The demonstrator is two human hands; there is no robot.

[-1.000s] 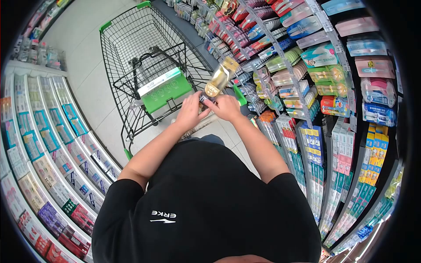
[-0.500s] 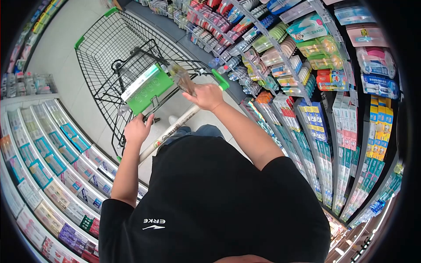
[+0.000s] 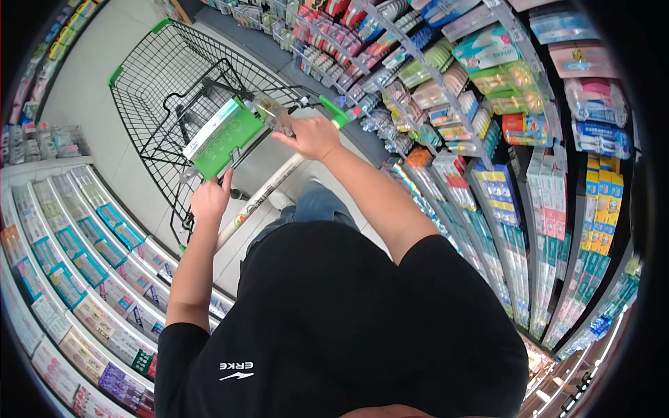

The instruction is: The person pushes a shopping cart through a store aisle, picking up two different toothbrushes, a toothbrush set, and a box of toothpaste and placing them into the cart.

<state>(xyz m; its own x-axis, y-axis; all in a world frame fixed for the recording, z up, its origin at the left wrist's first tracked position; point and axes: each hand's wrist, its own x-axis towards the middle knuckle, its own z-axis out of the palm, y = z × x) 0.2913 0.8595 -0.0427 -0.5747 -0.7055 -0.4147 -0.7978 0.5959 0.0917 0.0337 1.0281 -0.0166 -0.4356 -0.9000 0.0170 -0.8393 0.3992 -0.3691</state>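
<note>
A packet [image 3: 273, 113] is held over the cart [image 3: 150, 83] by the right hand [image 3: 312, 137]; its green flap [image 3: 226, 136] is touched by the left hand [image 3: 209, 200].

A second ago both hands hold the gold package [image 3: 273, 113] upright before the chest. Now the left hand [image 3: 209, 198] has let go of it and dropped to the lower edge of the cart's green flap [image 3: 226, 139], just beside the handle [image 3: 268, 188]. The right hand [image 3: 310, 136] alone carries the package, lowered and tilted forward over the cart [image 3: 139, 104] next to the flap. The cart sits further left in view.
</note>
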